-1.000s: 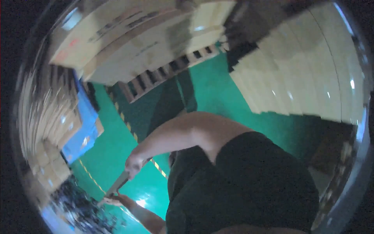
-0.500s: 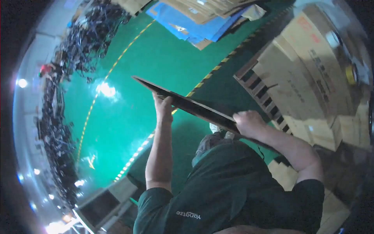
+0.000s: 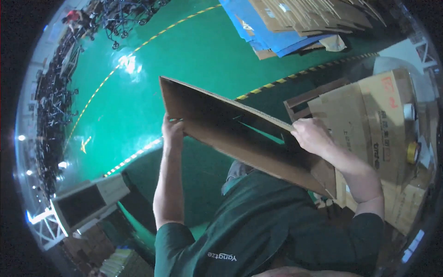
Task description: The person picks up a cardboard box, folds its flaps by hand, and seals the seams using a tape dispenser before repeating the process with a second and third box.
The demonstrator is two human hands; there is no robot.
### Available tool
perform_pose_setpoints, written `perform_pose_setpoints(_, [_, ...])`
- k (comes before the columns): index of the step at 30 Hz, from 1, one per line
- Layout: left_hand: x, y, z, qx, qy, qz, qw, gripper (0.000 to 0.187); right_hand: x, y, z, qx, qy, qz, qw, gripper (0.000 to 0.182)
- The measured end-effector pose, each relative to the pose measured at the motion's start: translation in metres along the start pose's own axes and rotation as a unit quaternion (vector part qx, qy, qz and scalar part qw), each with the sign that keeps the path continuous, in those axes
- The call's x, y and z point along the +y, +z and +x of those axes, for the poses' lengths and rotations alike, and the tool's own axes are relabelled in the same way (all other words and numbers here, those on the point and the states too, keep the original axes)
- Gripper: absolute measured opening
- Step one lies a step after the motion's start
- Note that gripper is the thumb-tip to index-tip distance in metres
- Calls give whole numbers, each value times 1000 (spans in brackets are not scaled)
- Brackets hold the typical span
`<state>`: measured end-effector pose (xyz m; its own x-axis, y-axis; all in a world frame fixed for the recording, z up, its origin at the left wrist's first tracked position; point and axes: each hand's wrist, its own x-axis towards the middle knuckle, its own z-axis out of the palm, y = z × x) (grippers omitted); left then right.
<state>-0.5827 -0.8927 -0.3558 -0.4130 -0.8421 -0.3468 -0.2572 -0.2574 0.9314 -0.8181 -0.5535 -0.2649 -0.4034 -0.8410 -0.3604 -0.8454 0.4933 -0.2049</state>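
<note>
Both arms raised in front of the chest, bare below short dark green sleeves. Left hand (image 3: 172,129) up on a nearly straight, vertical forearm, fingers closed in a grip. Right hand (image 3: 313,135) curled closed, knuckles up, elbow bent.

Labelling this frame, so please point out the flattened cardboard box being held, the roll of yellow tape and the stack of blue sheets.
flattened cardboard box (image 3: 230,138), head view, its broad brown face.
roll of yellow tape (image 3: 412,153), head view, its outer rim.
stack of blue sheets (image 3: 258,27), head view, exposed blue edge.
</note>
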Motion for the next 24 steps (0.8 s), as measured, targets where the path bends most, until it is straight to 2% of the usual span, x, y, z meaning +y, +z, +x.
perform_pose_setpoints(1, [-7,-12,0,7,11,2,1000,49,17,1,-2,-2,-3,-2,1000,24])
perform_pose_setpoints(4, [-28,-60,-17,78,64,17,995,57,82,19,-9,21,-153,-162,975,12])
perform_pose_setpoints(7, [-42,-74,-48,90,-11,-55,994,90,135,23,-12,39,-180,-116,976,23])
perform_pose_setpoints(10, [-58,-37,-101,39,34,36,998,76,159,21,-9,24,-164,-90,982,14])
perform_pose_setpoints(13, [-41,13,-174,100,44,61,992,58,180,11,-4,74,-228,-104,965,12])
perform_pose_setpoints(16, [-40,38,-233,199,-64,71,975,35,192,-12,-1,-3,-254,-137,957,16])
perform_pose_setpoints(19, [-39,55,-271,197,-78,56,976,49,208,-20,4,1,-320,-252,913,21])
perform_pose_setpoints(20, [-38,60,-277,198,-85,72,974,46,205,-28,2,-46,-273,-215,937,16])
perform_pose_setpoints(22, [-36,69,-285,197,-99,94,971,43,202,-39,-3,-118,-198,-156,960,21])
perform_pose_setpoints(24, [-35,80,-290,203,-102,134,965,41,210,-29,-4,-123,-200,-145,961,23])
